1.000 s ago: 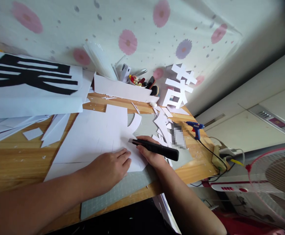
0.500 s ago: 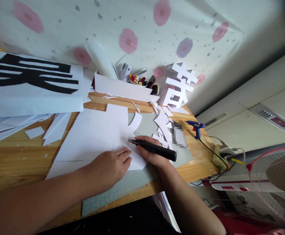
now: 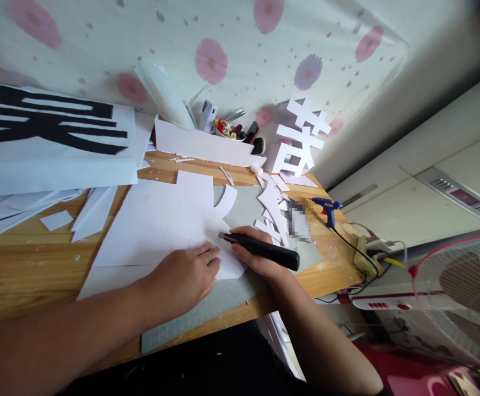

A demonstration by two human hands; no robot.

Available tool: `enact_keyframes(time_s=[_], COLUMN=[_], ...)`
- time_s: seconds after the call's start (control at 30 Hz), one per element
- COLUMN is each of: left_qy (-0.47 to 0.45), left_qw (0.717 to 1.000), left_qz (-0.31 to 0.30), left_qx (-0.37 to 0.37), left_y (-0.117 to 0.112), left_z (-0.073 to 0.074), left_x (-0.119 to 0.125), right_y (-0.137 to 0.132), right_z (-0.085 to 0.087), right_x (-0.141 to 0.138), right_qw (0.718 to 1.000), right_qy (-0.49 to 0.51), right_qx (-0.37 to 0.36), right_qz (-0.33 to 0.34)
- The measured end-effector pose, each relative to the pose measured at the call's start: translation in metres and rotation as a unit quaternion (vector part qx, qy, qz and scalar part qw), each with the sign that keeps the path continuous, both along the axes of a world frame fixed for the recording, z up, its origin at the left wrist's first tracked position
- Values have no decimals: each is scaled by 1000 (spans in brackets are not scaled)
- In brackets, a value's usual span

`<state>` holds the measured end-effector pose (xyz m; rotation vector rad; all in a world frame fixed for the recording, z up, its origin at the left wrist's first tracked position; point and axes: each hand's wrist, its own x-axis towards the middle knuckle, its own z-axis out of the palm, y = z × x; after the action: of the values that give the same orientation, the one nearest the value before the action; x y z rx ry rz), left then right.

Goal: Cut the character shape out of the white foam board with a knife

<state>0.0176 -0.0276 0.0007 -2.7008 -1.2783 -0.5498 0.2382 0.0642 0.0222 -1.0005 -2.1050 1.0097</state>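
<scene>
My right hand (image 3: 261, 264) grips a black utility knife (image 3: 270, 252), its blade pointing left over a white board sheet (image 3: 149, 220). Whether the blade tip touches the sheet I cannot tell. Flat on the same sheet, just left of the knife, rests my left hand (image 3: 190, 270), fingers stretched out. Thin lines mark the sheet, and its far right side is cut in a notch and a curve. Under it lies a grey-green cutting mat (image 3: 182, 322). White offcuts (image 3: 271, 203) are scattered on the mat beyond my right hand.
A blue glue gun (image 3: 328, 208) stands at the right with its cord running to a power strip (image 3: 365, 258). White built-up character pieces (image 3: 299, 137) stand at the back. A sheet with a black character (image 3: 54, 124) lies left, and a fan (image 3: 462, 286) is at the right.
The view has shifted slightly. The knife and my right hand sit a little farther right of my left hand's fingers; both hands otherwise keep their pose.
</scene>
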Motion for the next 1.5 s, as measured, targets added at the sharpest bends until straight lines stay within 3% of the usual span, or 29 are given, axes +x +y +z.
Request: enact_keyframes(time_s=[0.5, 0.93, 1.07, 1.23, 1.3, 1.4, 1.5], left_qy=[2, -29, 3, 40, 41, 37, 43], left_qw=[1000, 999, 999, 997, 997, 995, 995], left_qz=[-17, -26, -7, 40, 42, 58, 64], left_qx=[13, -17, -45, -51, -55, -74, -65], left_y=[2, 1, 0, 1, 2, 3, 3], left_z=[-3, 2, 8, 16, 18, 19, 17], left_x=[-3, -7, -15, -30, -33, -32, -25], right_y=[-40, -93, -94, -87, -83, -75, -66], right_z=[2, -14, -21, -21, -18, -15, -17], right_x=[20, 59, 54, 27, 18, 11, 12], right_qw=[998, 990, 972, 913, 892, 881, 895], right_qy=[-22, 31, 138, 278, 313, 339, 334], right_qx=[-2, -33, -67, -253, -288, -281, -225], right_qz=[-56, -133, -179, -156, -154, -173, -189])
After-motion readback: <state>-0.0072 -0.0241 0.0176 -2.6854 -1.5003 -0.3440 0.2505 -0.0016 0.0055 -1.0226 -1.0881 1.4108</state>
